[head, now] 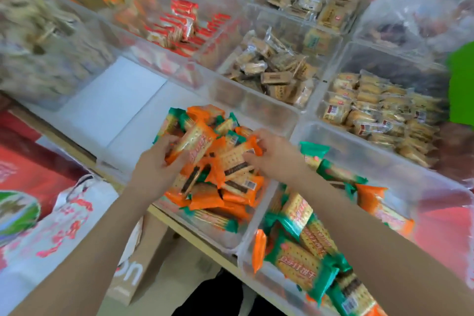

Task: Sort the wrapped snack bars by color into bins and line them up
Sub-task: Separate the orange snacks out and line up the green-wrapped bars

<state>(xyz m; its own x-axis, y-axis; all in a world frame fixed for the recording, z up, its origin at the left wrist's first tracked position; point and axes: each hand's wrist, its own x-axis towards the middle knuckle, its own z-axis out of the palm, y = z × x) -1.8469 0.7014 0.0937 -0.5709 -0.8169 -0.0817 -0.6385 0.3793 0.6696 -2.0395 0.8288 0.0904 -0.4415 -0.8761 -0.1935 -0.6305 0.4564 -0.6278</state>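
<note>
A clear bin (230,244) at the shelf's front holds a heap of orange-wrapped bars (207,197) mixed with a few green-wrapped ones (177,114). My left hand (156,164) grips an orange-wrapped bar (197,143) on the heap's left side. On the heap's right side, my right hand (274,154) pinches another orange-wrapped bar (236,159) at its end. To the right, a second clear bin (246,259) holds mostly green-wrapped bars (302,264) with a few orange ones (372,200); my right forearm crosses over it.
Behind stand more clear bins: red-wrapped snacks (179,25), brown-wrapped biscuits (274,69), and pale cakes (372,105). A bare white shelf patch (112,100) lies left of the front bin. A white plastic bag (64,226) and a cardboard box (136,269) sit below left.
</note>
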